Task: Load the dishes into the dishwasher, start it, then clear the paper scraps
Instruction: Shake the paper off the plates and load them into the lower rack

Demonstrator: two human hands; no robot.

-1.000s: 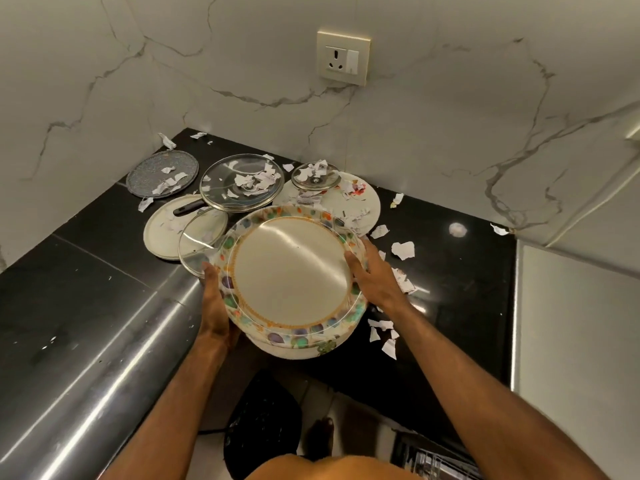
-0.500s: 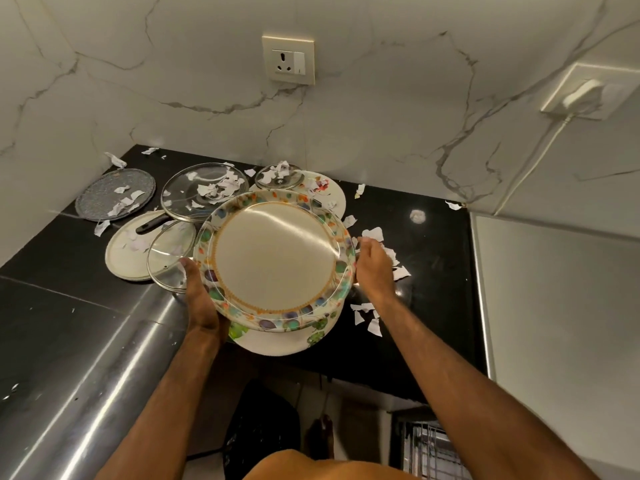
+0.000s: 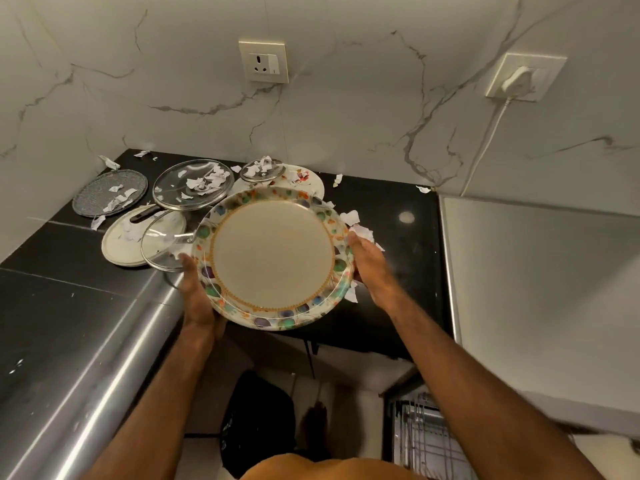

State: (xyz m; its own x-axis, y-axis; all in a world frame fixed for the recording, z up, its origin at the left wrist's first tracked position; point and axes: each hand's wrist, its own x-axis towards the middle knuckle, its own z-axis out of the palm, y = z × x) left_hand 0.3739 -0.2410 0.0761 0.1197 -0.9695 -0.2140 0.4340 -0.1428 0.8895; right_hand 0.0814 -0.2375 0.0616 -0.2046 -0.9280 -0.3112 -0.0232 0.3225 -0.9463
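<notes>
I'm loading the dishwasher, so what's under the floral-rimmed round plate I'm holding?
Torn white paper scraps peek out at the right edge of the floral-rimmed round plate, on the glossy black counter. Anything directly beneath is covered.

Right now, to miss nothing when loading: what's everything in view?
floral plate stack: one, cream, held over counter edge
glass lids: three, clear, left of and behind stack
grey speckled plate: one, far left
cream plate: one, under nearest lid
printed plate: one, white, behind stack
paper scraps: many, white, across counter and dishes
counter: one, black, ahead
wall sockets: two, white, one plugged
dishwasher rack: one, wire, bottom right
left grip: holds stack's left rim
right grip: holds stack's right rim
</notes>
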